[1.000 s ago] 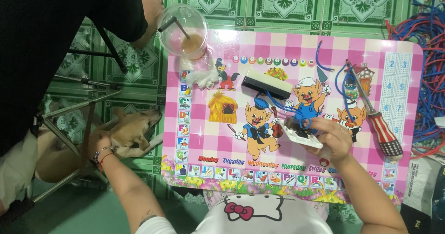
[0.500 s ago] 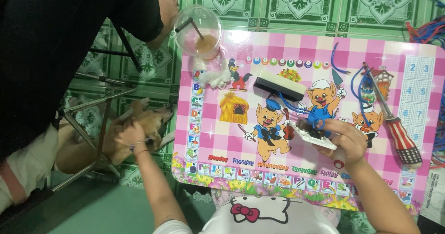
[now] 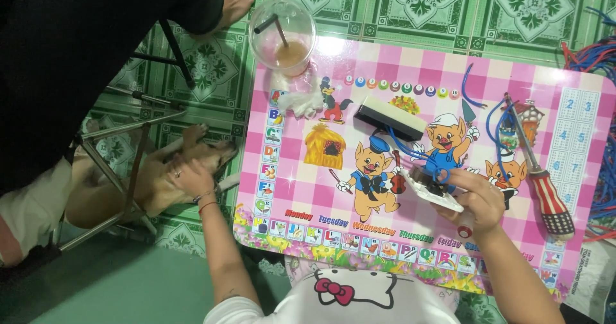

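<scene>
My left hand [image 3: 188, 178] reaches off the table's left side and rests on the back of a tan dog [image 3: 163, 179] lying on the floor. My right hand [image 3: 480, 202] sits on the pink cartoon-printed table [image 3: 308, 199] and grips a white flat electrical part [image 3: 431, 192] with a dark block and blue wires [image 3: 410, 152] attached, plus a small red-and-white tool under the fingers. A black-and-cream rectangular block [image 3: 390, 119] lies just beyond it.
A red-and-white striped screwdriver [image 3: 544, 183] lies at the right. A clear plastic cup [image 3: 284, 35] with a straw stands at the table's far left corner, crumpled tissue [image 3: 298, 101] beside it. Another person in black [image 3: 70, 67] sits left on a metal stool. Wire bundles [image 3: 593, 61] lie far right.
The view has shifted left and down, so the table sits further right in frame. My left hand stays on the dog; my right hand keeps hold of the white part.
</scene>
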